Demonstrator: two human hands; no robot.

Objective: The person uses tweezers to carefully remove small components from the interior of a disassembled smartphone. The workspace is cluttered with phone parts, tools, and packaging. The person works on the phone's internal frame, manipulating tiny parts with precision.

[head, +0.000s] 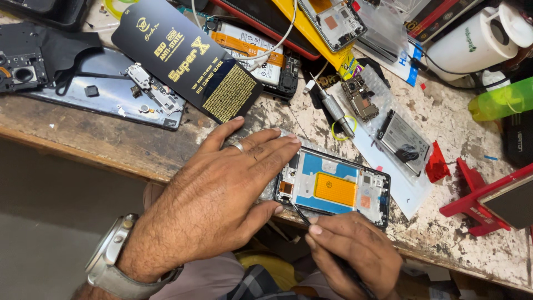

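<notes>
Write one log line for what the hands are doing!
left hand: flat, pressing opened phone frame | right hand: holds thin black tool, tip at frame's lower left | surface: worn workbench

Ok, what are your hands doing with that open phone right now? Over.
Left hand flat, pinning opened phone. Right hand pinching thin tool, tip at phone's lower left. Screwdriver lies clear behind.

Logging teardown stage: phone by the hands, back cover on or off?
Off: the phone lies with its blue and orange internals exposed inside the frame.

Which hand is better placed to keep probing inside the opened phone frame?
Right, probably. The right hand holds thin black tweezers whose tip sits at the lower-left corner of the opened black phone frame with the blue and orange inner panel. The left hand lies flat across the frame's left end, steadying it.
</notes>
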